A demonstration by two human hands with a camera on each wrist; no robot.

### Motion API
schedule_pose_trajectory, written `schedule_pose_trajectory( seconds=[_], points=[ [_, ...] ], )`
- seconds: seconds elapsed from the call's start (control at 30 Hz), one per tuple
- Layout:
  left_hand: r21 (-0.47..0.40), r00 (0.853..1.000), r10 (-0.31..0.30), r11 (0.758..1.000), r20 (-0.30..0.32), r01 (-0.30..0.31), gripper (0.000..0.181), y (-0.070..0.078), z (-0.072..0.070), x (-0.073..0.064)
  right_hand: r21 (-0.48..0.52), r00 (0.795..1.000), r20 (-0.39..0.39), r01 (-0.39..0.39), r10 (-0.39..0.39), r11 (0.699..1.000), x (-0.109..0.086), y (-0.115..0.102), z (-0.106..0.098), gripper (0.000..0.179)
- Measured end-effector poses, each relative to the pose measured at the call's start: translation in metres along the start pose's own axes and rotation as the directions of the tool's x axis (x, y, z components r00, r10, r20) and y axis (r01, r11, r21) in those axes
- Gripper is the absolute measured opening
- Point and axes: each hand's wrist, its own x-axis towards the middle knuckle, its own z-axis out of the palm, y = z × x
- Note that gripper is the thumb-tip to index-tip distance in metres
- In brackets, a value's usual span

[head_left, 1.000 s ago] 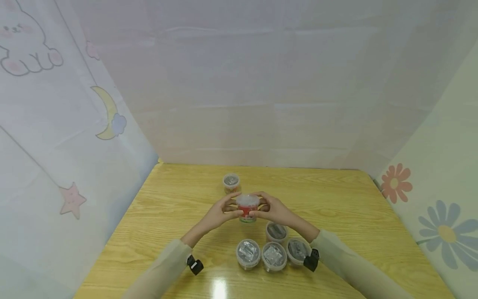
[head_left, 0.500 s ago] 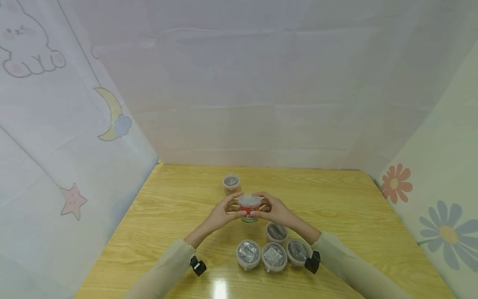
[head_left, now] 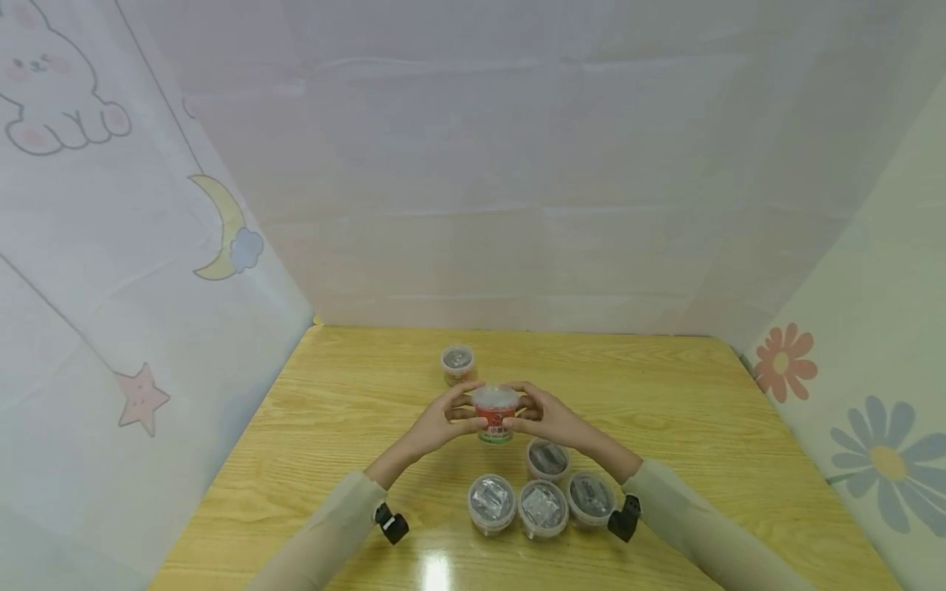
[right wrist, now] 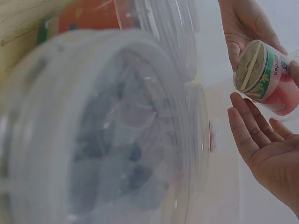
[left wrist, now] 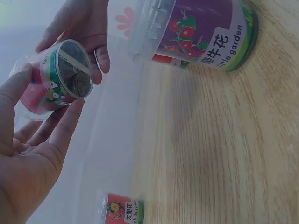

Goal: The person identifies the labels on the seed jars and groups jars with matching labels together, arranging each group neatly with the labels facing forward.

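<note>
Both hands hold a plastic planting-kit cup up above the table. It has a red label with a green lower band and a translucent lid. On its left side my left hand has its thumb in front and fingers behind. My right hand grips the opposite side the same way. Seen from the left wrist, the clear base of the cup shows dark contents and a pale strip, with my left hand around it. From the right wrist, my right hand is beside the cup.
Several similar lidded cups stand near the front, among them a left one, a middle one, a right one and one behind. Another cup stands farther back. Printed cloth walls surround the wooden table.
The held cup has shifted slightly right with both hands and turned, so more lettering and a picture on its label now show. The cups on the table have stayed put.
</note>
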Motion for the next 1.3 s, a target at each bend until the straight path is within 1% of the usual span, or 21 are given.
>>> schedule_pose_trajectory(
  seconds=[0.17,0.33,0.47,0.57,0.67,0.77,0.83,0.97,1.03,1.13,1.3],
  points=[
    [-0.062,0.999,-0.02,0.998,0.027,0.022,0.064,-0.015,-0.005,0.006,0.067,0.999,0.052,0.011,-0.015,0.998,-0.001,0.0,-0.003,0.059],
    [-0.089,0.998,-0.007,0.996,0.06,0.013,0.067,-0.018,-0.008,0.008,0.096,0.997,0.068,0.021,-0.028,0.995,-0.002,-0.004,-0.003,0.06],
    [-0.094,0.997,-0.001,0.996,0.073,0.008,0.066,-0.013,-0.008,0.007,0.096,0.998,0.056,0.027,-0.033,0.995,-0.003,-0.007,-0.003,0.059],
    [-0.097,0.997,-0.006,0.995,0.076,0.013,0.066,-0.003,-0.007,0.004,0.083,0.999,0.042,0.023,-0.027,0.996,-0.003,-0.008,-0.003,0.058],
    [-0.097,0.998,-0.013,0.995,0.069,0.02,0.064,0.006,-0.006,0.002,0.065,1.0,0.026,0.013,-0.014,0.998,-0.003,-0.009,-0.004,0.058],
    [-0.096,0.998,-0.024,0.995,0.052,0.029,0.063,0.01,-0.005,0.002,0.055,1.0,-0.001,0.002,-0.002,0.998,-0.003,-0.008,-0.004,0.057],
    [-0.094,0.999,-0.024,0.995,0.038,0.028,0.062,0.007,-0.004,0.003,0.051,1.0,-0.022,0.004,-0.003,0.999,-0.003,-0.008,-0.003,0.057],
    [-0.083,1.0,-0.025,0.996,0.015,0.026,0.063,-0.007,-0.004,0.009,0.034,0.998,-0.068,-0.006,0.008,0.999,-0.004,-0.008,-0.002,0.058],
    [-0.074,1.0,-0.028,0.997,0.006,0.028,0.063,-0.013,-0.004,0.012,0.027,0.997,-0.078,-0.016,0.018,0.999,-0.005,-0.008,-0.002,0.059],
    [-0.071,1.0,-0.025,0.997,-0.005,0.025,0.063,-0.016,-0.003,0.014,0.026,0.996,-0.081,-0.031,0.033,0.999,-0.006,-0.007,-0.003,0.059],
    [-0.076,1.0,-0.011,0.997,-0.008,0.01,0.067,-0.016,-0.003,0.017,0.034,0.997,-0.071,-0.002,0.004,0.999,-0.006,-0.006,-0.006,0.05]
  ],
)
